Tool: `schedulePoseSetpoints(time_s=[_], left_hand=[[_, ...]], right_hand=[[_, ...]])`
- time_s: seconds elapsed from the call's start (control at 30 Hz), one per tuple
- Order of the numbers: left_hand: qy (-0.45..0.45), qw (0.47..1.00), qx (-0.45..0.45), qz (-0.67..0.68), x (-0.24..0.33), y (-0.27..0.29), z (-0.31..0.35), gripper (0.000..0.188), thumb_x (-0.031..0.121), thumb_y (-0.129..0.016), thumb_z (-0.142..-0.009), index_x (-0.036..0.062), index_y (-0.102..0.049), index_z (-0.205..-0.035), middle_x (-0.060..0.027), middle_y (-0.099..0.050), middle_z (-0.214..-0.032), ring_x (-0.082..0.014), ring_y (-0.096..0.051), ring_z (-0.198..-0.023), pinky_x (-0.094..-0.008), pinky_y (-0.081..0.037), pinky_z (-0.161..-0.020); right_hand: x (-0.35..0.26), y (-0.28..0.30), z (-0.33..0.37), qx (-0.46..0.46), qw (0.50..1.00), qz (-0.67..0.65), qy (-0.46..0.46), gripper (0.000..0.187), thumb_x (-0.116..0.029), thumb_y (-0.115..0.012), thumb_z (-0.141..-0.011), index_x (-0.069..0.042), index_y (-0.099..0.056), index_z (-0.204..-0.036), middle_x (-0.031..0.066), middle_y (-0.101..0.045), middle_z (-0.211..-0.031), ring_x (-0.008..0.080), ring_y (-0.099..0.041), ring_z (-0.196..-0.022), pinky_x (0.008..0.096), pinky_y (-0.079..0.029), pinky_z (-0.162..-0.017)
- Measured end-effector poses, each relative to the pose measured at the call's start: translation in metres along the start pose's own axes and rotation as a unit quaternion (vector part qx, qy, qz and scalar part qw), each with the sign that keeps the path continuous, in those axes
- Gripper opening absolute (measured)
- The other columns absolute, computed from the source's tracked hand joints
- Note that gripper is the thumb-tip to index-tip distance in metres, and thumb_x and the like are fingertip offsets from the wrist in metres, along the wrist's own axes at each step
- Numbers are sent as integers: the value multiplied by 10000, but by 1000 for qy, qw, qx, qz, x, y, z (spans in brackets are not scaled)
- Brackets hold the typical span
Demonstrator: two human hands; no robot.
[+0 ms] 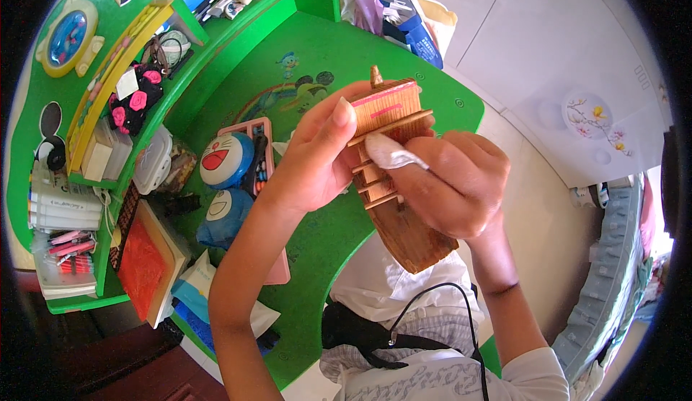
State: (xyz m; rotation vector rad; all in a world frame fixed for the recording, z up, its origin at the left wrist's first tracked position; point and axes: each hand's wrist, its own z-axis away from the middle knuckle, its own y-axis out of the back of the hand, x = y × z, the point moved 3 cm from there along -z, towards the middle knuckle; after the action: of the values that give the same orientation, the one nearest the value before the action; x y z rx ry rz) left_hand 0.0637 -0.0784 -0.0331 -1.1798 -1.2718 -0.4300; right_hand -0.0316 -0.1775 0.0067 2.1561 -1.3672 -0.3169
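Above the green desk (pixel 324 242) I hold a brown wooden model boat (pixel 414 239), tilted, with stepped ledges and a small peg at its upper end. My left hand (pixel 317 152) is closed round its upper left side, thumb along the edge. My right hand (pixel 458 177) is closed on a crumpled white wipe (pixel 389 152), pressed to the boat near the ledges. Part of the boat lies hidden behind the right hand's fingers, and the left fingers are mostly out of sight behind it.
Left on the desk are two blue-and-white cartoon-cat containers (pixel 225 162) and a pink tray (pixel 277 271). A green shelf (pixel 223 62) holds a yellow clock (pixel 70 38) and stationery. Bags (pixel 422 26) stand beyond the desk. A white cabinet (pixel 526 55) is at right.
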Motion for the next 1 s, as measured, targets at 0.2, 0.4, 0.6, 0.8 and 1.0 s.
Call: schedulePoseSetpoints(time_s=[0.2, 0.4, 0.6, 0.8, 1.0], left_hand=[[0, 1000, 3, 18, -3, 1, 0, 816, 634, -357, -782, -5, -284, -1284, -193, -452, -1199, -276, -479, -1083, -385, -381, -925], [14, 1000, -17, -3, 3, -1, -1, 828, 640, -368, -773, 0, -274, -1289, -186, -443, -1210, -272, -463, -1102, -395, -378, -930], [13, 1000, -13, 13, -1, 1, -1, 846, 647, -392, -757, 2, -268, -1290, -178, -433, -1216, -268, -445, -1120, -412, -364, -944], [15, 999, -29, 10, 2, 0, -1, 846, 646, -393, -757, -1, -271, -1288, -183, -440, -1208, -275, -456, -1107, -406, -371, -938], [3, 1000, 8, 14, 1, -1, -1, 833, 631, -389, -769, -23, -285, -1274, -193, -450, -1199, -280, -475, -1088, -394, -382, -926]], right_hand=[[-1, 3, -2, -17, 1000, -3, -5, 414, -166, -619, -529, -91, -632, -935, -28, -498, -704, 99, -489, -529, 230, -376, -402], [5, 5, 4, 11, 999, 13, -33, 374, -129, -631, -560, -71, -629, -929, -15, -507, -668, 111, -501, -505, 241, -391, -410], [11, 7, 10, 52, 997, 21, -51, 361, -96, -635, -565, -59, -629, -924, 5, -521, -637, 126, -506, -490, 248, -395, -410], [3, 4, 3, 31, 998, 3, -49, 366, -112, -634, -546, -60, -630, -909, -6, -516, -646, 119, -500, -491, 240, -387, -401], [-3, 0, -3, 13, 1000, -23, -15, 371, -149, -612, -487, -89, -632, -853, -29, -501, -690, 96, -491, -531, 226, -371, -394]])
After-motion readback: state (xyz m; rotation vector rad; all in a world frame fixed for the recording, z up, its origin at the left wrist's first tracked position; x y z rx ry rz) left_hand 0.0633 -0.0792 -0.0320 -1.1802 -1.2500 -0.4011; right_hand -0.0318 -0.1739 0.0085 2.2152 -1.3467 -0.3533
